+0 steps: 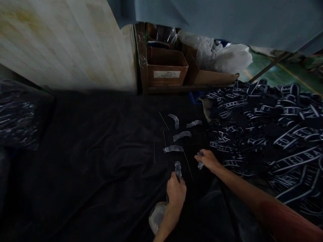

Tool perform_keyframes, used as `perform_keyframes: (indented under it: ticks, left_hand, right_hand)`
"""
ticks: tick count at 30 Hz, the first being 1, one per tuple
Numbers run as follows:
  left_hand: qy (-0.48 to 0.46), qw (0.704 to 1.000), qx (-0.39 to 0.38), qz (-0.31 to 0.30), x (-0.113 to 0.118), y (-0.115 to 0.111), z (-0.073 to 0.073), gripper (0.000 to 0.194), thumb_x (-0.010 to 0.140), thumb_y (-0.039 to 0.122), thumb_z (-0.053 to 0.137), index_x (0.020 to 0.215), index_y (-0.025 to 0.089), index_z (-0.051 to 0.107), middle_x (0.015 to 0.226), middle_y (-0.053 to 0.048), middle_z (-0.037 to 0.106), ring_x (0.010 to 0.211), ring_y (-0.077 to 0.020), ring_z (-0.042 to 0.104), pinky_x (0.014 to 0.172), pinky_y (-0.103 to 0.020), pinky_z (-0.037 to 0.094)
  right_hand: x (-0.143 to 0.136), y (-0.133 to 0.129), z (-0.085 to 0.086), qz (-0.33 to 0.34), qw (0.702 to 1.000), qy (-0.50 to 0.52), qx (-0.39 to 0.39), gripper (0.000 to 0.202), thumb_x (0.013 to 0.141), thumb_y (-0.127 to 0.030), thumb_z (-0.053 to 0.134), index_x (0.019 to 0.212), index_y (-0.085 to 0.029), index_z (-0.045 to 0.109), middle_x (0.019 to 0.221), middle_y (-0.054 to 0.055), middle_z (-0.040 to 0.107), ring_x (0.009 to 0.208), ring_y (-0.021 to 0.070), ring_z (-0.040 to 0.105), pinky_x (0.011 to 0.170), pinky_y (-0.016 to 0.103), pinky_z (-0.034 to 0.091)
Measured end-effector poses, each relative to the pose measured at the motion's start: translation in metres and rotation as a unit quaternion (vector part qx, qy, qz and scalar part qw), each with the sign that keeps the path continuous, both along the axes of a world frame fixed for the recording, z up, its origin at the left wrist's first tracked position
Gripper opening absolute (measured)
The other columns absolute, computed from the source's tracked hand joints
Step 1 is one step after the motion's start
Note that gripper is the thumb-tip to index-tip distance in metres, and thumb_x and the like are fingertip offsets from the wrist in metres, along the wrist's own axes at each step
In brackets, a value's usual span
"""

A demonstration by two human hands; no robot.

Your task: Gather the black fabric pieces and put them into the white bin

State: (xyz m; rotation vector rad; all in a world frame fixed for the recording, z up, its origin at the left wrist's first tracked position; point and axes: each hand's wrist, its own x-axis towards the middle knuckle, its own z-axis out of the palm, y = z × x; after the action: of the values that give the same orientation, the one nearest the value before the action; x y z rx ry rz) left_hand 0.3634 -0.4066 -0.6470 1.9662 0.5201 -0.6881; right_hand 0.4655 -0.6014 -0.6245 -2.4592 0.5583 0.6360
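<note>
Both hands [176, 192] [208, 159] seemingly pinch clear clips [178, 170].

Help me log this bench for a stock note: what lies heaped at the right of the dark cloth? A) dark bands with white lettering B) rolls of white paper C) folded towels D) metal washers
A: the heap of dark bands shows white lettering, beside the right hand on the dark cloth.

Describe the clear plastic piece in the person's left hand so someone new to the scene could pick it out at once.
Start at the big heap of black-and-white lettered bands on the right and move left onto the black cloth, where small clear plastic pieces lie in a loose column. The clear plastic piece meant is the nearest one, sticking up from the left hand; the others lie loose on the cloth.
</note>
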Motion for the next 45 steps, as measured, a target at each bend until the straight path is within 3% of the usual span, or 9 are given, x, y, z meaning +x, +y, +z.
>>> perform_keyframes:
  ticks: [4, 8, 13, 17, 20, 24, 31, 37, 45]
  left_hand:
    - [-0.008, 0.975, -0.159, 0.158, -0.002, 0.053, 0.017, 0.019, 0.080, 0.037, 0.065, 0.076, 0.018, 0.060, 0.063, -0.001, 0.062, 0.059, -0.0168, 0.059, 0.060, -0.028, 0.046]
    - [0.044, 0.966, -0.174, 0.185, -0.004, 0.124, 0.048, 0.029, 0.070, 0.045, 0.071, 0.074, 0.018, 0.061, 0.058, 0.000, 0.062, 0.050, -0.0163, 0.057, 0.054, -0.029, 0.045]
    - [-0.009, 0.962, 0.003, 0.273, -0.006, 0.165, 0.061, 0.047, 0.068, 0.062, 0.073, 0.084, 0.018, 0.069, 0.065, -0.003, 0.070, 0.063, -0.0234, 0.066, 0.060, -0.034, 0.048]
    - [-0.044, 0.940, 0.028, 0.336, -0.007, 0.155, 0.043, 0.048, 0.070, 0.063, 0.072, 0.084, 0.017, 0.070, 0.068, -0.003, 0.071, 0.066, -0.0234, 0.068, 0.063, -0.035, 0.051]
    - [-0.053, 0.926, -0.017, 0.374, -0.009, 0.140, 0.025, 0.047, 0.070, 0.060, 0.073, 0.082, 0.015, 0.070, 0.065, -0.002, 0.068, 0.061, -0.0202, 0.065, 0.060, -0.034, 0.052]
    - [-0.066, 0.889, -0.068, 0.447, -0.012, 0.128, 0.017, 0.046, 0.064, 0.056, 0.078, 0.081, 0.013, 0.070, 0.065, -0.002, 0.067, 0.058, -0.0183, 0.064, 0.057, -0.032, 0.054]
    - [-0.073, 0.865, -0.085, 0.489, -0.016, 0.126, 0.010, 0.045, 0.063, 0.055, 0.080, 0.082, 0.015, 0.070, 0.066, -0.001, 0.067, 0.059, -0.0173, 0.063, 0.058, -0.031, 0.053]
    - [-0.049, 0.886, -0.091, 0.452, -0.012, 0.120, -0.010, 0.046, 0.067, 0.058, 0.076, 0.080, 0.015, 0.068, 0.065, -0.001, 0.067, 0.063, -0.0174, 0.063, 0.063, -0.031, 0.048]
    - [0.101, 0.787, -0.355, 0.495, 0.010, 0.074, -0.012, 0.051, 0.053, 0.043, 0.088, 0.090, 0.016, 0.064, 0.079, -0.003, 0.069, 0.076, -0.0190, 0.068, 0.071, -0.032, 0.052]
  right_hand:
    - [-0.018, 0.000, 0.040, -0.009, 0.998, 0.037, 0.044, 0.026, 0.080, -0.041, 0.060, 0.066, -0.019, 0.059, 0.060, 0.000, 0.061, 0.057, 0.0145, 0.057, 0.056, 0.026, 0.041]
    - [-0.010, 0.006, 0.078, 0.075, 0.995, -0.011, 0.066, 0.025, 0.082, -0.045, 0.059, 0.077, -0.021, 0.062, 0.062, -0.001, 0.058, 0.058, 0.0152, 0.054, 0.057, 0.029, 0.041]
    - [0.037, 0.028, 0.058, 0.258, 0.927, -0.249, 0.106, 0.013, 0.077, -0.017, 0.054, 0.086, -0.022, 0.061, 0.102, 0.006, 0.062, 0.098, 0.0200, 0.061, 0.090, 0.035, 0.048]
    - [0.081, 0.044, 0.006, 0.270, 0.944, -0.186, 0.040, 0.027, 0.064, -0.003, 0.055, 0.084, -0.020, 0.062, 0.137, 0.012, 0.052, 0.132, 0.0275, 0.047, 0.112, 0.044, 0.036]
    - [0.099, 0.051, -0.019, 0.255, 0.957, -0.135, 0.028, 0.032, 0.058, -0.001, 0.058, 0.084, -0.020, 0.062, 0.109, 0.010, 0.065, 0.109, 0.0282, 0.059, 0.100, 0.044, 0.044]
    - [0.111, 0.044, -0.014, 0.195, 0.974, -0.110, 0.035, 0.034, 0.064, -0.009, 0.063, 0.097, -0.020, 0.062, 0.077, 0.002, 0.065, 0.076, 0.0213, 0.062, 0.079, 0.036, 0.050]
    - [0.103, 0.049, 0.027, 0.073, 0.976, -0.177, 0.101, 0.047, 0.079, -0.033, 0.063, 0.123, -0.015, 0.061, 0.112, 0.011, 0.070, 0.094, 0.0246, 0.067, 0.083, 0.039, 0.055]
    - [0.070, 0.121, -0.015, 0.183, 0.971, -0.032, 0.150, 0.076, 0.061, -0.020, 0.078, 0.133, -0.015, 0.058, 0.106, 0.009, 0.071, 0.101, 0.0274, 0.066, 0.092, 0.040, 0.052]
    - [0.058, 0.131, -0.041, 0.167, 0.956, 0.141, 0.196, 0.019, 0.065, -0.029, 0.073, 0.078, -0.016, 0.069, 0.066, 0.002, 0.067, 0.065, 0.0171, 0.065, 0.062, 0.026, 0.050]
